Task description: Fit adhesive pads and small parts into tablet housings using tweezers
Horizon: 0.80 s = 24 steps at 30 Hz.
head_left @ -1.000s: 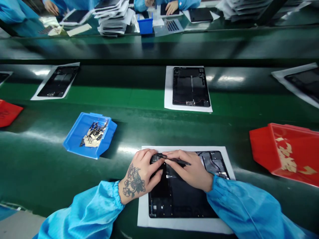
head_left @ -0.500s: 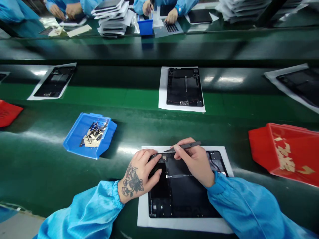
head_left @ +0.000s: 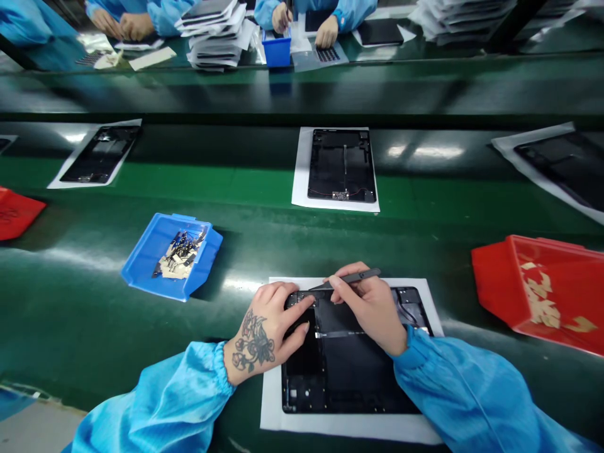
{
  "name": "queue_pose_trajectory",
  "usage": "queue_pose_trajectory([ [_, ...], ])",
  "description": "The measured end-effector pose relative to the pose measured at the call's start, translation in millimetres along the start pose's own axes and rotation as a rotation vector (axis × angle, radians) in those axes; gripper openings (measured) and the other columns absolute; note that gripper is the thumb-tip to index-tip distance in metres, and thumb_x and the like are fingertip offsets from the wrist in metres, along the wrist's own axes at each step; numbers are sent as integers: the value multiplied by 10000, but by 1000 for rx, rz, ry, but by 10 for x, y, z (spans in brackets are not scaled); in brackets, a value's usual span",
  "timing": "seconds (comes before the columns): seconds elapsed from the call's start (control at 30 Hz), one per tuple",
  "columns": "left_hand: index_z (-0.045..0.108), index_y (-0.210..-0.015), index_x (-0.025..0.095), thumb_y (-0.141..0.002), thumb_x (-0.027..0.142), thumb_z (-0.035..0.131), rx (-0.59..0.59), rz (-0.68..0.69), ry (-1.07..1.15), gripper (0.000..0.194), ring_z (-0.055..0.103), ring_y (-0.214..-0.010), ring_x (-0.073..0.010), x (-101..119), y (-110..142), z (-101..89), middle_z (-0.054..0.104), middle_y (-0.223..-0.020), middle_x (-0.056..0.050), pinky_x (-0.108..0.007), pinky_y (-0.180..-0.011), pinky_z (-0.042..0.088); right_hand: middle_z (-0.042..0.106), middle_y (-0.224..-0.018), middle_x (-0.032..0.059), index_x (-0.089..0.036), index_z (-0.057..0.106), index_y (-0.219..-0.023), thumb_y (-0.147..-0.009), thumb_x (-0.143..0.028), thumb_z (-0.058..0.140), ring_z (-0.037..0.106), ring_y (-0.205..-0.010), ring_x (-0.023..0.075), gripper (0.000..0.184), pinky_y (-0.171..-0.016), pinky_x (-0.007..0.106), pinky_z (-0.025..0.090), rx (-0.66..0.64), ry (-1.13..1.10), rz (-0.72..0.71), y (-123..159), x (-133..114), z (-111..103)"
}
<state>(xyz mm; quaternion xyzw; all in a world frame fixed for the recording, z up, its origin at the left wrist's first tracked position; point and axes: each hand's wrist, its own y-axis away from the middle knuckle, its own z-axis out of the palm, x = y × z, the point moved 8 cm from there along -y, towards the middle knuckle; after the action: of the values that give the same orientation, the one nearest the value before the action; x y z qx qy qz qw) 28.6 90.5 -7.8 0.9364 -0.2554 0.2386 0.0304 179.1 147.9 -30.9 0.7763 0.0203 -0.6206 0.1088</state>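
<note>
While your right hand (head_left: 372,308) pinches the dark tweezers (head_left: 361,275) between thumb and fingers, their tip points left and slightly down toward the far edge of the black panel (head_left: 368,377), just beside your left index fingertip. The tweezers' long axis runs aslant, butt end up and to the right; the panel's longer side seems to lie left to right, flat on the white sheet (head_left: 349,423) in front of you. So the panel lies under and nearer your body than the tip, and the small parts by its far left corner are closest to your left hand (head_left: 262,333). That hand grasps nothing that shows: its fingers are parted and rest over the corner, thumb and index spread. The blue bin (head_left: 139,277) stands well apart to the left, the red bin (head_left: 495,277) to the right.

You can't tell whether the tip touches the panel or only hovers by it (it is thin, and dark against dark). Your left fingers cover much of the far left corner, your right hand hides part of the far edge, and your right sleeve (head_left: 462,384) covers the near right corner. The red bin is cut off by the edge of the view.
</note>
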Motion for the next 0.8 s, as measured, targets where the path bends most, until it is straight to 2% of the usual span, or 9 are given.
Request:
queue_pose_trajectory([
  [0.23,555,-1255,197,-851,278,543,26,-13,40,412,463,-1088,-283,-11,6,-15,509,-1192,-131,-474,-915,415,616,-595,-9,-177,546,-832,-869,-427,595,607,-546,121,257,-553,224,518,14,-62,-8,28,-16,-21],
  [0.47,584,-1205,180,-859,263,536,111,-2,156,359,479,-1060,-263,-56,10,-52,529,-1145,-125,-448,-883,433,610,-593,-9,-177,545,-827,-872,-441,590,603,-540,127,272,-547,238,523,40,-94,-29,5,-8,-48],
  [0.8,585,-1198,203,-883,209,498,119,-22,199,327,486,-1041,-248,-105,7,-19,539,-1134,-106,-428,-877,439,600,-579,-11,-180,535,-812,-876,-446,586,583,-533,123,279,-553,235,504,33,-86,-34,5,-26,-50],
])
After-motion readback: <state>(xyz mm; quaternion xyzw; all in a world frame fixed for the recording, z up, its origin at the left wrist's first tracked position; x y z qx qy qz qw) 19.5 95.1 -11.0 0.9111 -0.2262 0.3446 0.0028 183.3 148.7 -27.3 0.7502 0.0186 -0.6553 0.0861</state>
